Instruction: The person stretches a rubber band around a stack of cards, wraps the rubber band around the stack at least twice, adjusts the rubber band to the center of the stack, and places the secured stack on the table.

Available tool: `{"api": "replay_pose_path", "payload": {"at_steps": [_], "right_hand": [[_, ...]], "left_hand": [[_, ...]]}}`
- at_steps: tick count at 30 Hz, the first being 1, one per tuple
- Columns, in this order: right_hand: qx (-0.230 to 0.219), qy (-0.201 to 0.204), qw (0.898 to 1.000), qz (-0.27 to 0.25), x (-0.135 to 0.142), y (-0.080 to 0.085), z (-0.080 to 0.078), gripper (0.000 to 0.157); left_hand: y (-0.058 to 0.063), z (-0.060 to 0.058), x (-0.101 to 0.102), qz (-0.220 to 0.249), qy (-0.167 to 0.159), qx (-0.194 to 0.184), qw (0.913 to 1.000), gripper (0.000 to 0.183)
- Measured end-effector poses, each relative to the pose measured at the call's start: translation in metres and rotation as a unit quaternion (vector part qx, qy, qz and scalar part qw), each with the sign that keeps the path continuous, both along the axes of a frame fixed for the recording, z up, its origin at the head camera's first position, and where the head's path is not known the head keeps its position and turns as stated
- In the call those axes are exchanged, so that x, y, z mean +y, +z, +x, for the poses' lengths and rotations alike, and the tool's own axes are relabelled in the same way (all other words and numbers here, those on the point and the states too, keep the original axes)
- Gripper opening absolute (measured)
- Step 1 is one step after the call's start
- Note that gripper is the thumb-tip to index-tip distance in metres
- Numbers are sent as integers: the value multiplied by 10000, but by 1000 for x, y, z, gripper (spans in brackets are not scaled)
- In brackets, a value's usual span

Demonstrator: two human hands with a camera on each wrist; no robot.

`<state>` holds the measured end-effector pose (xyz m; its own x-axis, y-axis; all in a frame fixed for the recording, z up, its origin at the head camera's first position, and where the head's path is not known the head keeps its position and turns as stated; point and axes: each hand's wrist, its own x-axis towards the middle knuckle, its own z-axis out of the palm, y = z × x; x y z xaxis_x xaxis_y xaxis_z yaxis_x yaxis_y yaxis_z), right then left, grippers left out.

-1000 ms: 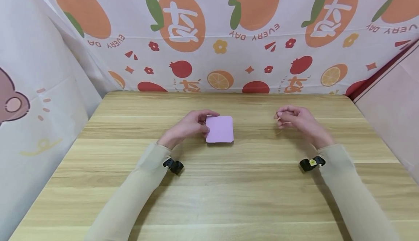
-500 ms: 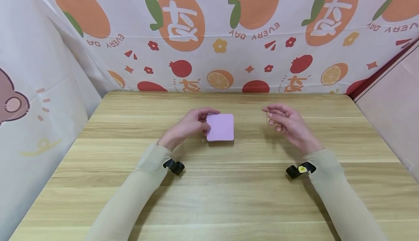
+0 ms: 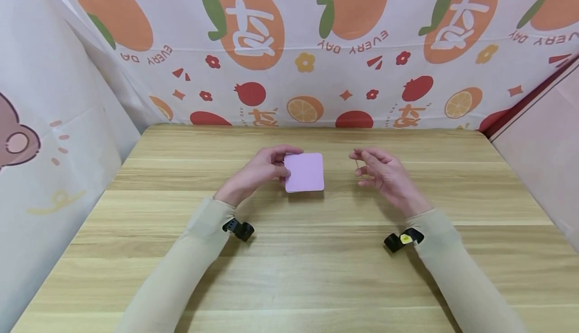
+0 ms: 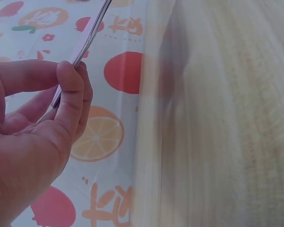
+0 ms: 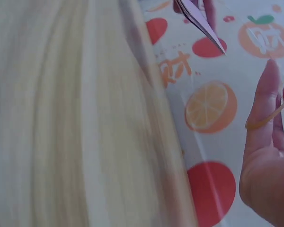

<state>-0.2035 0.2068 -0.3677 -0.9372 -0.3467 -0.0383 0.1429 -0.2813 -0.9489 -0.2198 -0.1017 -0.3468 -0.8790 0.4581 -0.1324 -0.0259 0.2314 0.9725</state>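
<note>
Lilac and square, with rounded corners, the stack of cards (image 3: 304, 172) stands just beyond the left hand (image 3: 262, 169), whose fingers pinch it by one side edge: thumb laid on the near face, forefinger along the top corner, the others behind. From where I'm standing it looks lifted off the wooden tabletop (image 3: 289, 277), with a shadow under it. Seen edge-on from the left wrist, it shows several thin layers, so I take it for a few sheets of card rather than one block. I'd judge it light, stiff enough to stay flat from a single-sided grip, and a bit slippery between layers — squeezed unevenly, the sheets could slide or fan out at the end away from the thumb. Best hold is where the thumb has it, midway along the edge, pressed flat; the corners look the part most easily bent. Opposite those fingertips, apart from the stack, the right hand (image 3: 384, 174) has its fingers bent and spread, holding a thin tan rubber band (image 5: 274, 115) looped across them. That should be springy, nearly weightless and quick to slip — best kept low on the fingers, off the tips. Whether the right thumb also pinches it, I can't tell.
</note>
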Motion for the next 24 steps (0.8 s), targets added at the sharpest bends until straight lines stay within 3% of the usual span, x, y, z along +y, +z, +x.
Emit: {"api": "replay_pose_path", "payload": {"at_steps": [7, 17, 24], "right_hand": [[350, 154, 9958, 828, -28, 2, 5, 48], [752, 203, 9912, 1073, -50, 0, 7, 54], [626, 303, 9895, 1263, -59, -3, 10, 59]], "left_hand": [[2, 2, 1, 98, 31, 14, 9999, 47], [9, 8, 4, 238, -20, 48, 9997, 47], [12, 13, 8, 236, -140, 152, 9995, 49]]}}
